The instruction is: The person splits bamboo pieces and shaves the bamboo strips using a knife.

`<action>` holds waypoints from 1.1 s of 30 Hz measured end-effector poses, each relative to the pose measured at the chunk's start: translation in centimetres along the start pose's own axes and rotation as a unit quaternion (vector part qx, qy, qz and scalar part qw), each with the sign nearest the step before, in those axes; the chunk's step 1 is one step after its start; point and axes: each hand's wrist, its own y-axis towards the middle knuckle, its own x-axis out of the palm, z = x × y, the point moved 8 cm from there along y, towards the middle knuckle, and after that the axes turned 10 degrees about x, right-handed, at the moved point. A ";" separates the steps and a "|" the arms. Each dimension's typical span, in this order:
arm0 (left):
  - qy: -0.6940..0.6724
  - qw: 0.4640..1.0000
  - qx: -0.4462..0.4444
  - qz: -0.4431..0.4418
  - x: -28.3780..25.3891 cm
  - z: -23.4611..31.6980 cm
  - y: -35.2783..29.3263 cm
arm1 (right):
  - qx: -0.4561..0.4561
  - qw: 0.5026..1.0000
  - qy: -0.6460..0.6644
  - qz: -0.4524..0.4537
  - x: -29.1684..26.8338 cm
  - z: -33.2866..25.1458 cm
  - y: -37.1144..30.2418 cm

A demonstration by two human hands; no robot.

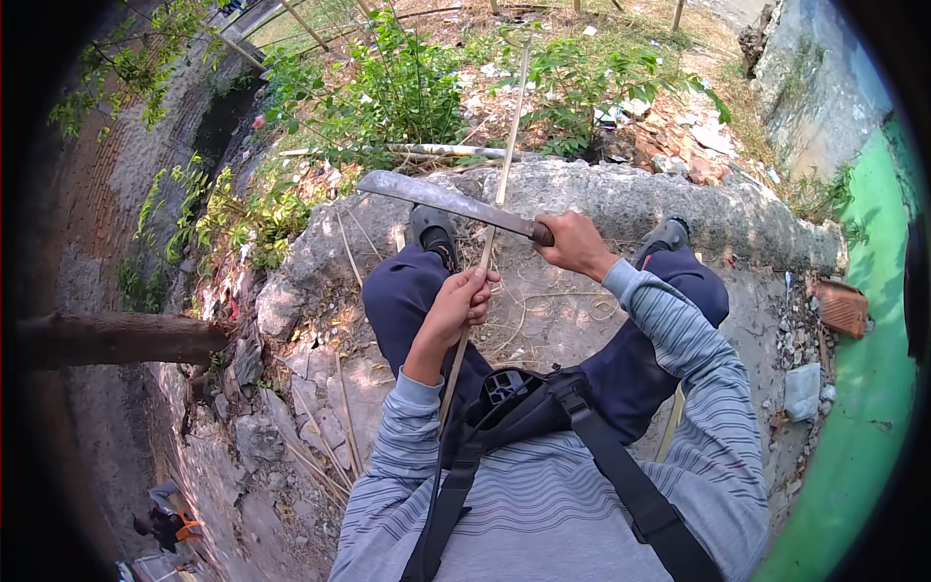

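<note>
My left hand [458,308] is closed round a long, thin bamboo strip [511,145], which runs from beside my lap up and away past the stone ledge. My right hand [574,244] grips the handle of a machete [436,197]. Its broad grey blade points left and crosses the strip a little beyond my left hand. Whether the edge bites into the strip or only rests on it, I cannot tell. The lower end of the strip is hidden by my left forearm and clothing.
A rough stone ledge [621,199] spans the ground beyond my feet, with leafy plants [412,92] behind it. Loose strips [325,436] lie at my left, near a tree trunk [121,339]. At right stand a green wall [878,388] and an orange-brown basket [842,308]. Another person [170,524] is far lower left.
</note>
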 end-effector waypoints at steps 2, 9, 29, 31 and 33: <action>-0.054 0.998 -0.018 -0.018 -0.2 -0.7 0.3 | -0.025 1.000 -0.009 0.000 0.3 -1.0 -0.6; -0.030 0.999 -0.014 -0.015 1.0 -0.9 1.2 | -0.041 0.999 -0.019 -0.022 1.0 -0.7 -1.8; -0.431 0.865 -0.156 -0.201 3.3 -2.8 0.0 | -0.030 0.997 -0.058 0.032 -0.8 0.8 0.2; -0.463 0.843 -0.169 -0.213 3.5 -2.7 -1.0 | 0.017 0.999 -0.013 0.042 -1.5 2.8 1.4; -0.455 0.858 -0.165 -0.173 2.9 -3.2 -1.4 | 0.037 0.999 0.000 0.035 -1.2 3.1 1.3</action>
